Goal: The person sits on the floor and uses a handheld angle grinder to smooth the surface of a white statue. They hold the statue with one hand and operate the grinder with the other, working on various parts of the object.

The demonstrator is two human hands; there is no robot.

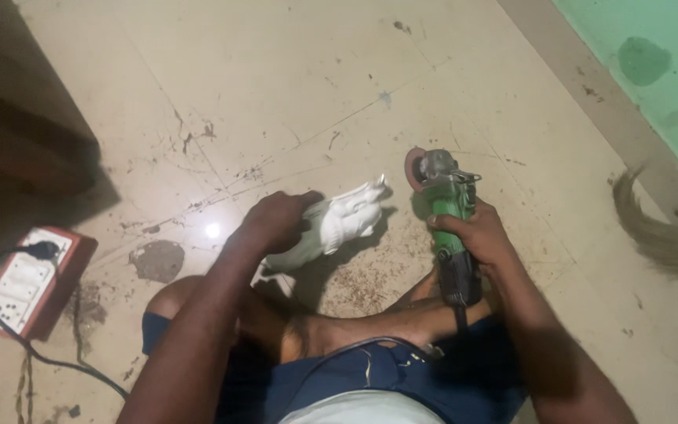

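I sit cross-legged on a tiled floor. My left hand (276, 221) grips a white carved figure (339, 222), which looks like a small animal, holding it over my legs with one end pointing right. My right hand (476, 234) is closed around the body of a green angle grinder (449, 212). Its reddish disc (415, 169) sits at the far end, just right of the white figure's tip and a small gap away from it. The grinder's dark rear handle and cord run back toward my lap.
A red and white socket board (29, 281) with a black plug and cable lies on the floor at left. A broom's bristles (665, 235) reach in from the right near a green wall (653, 71). Dust and stains mark the tiles around my legs.
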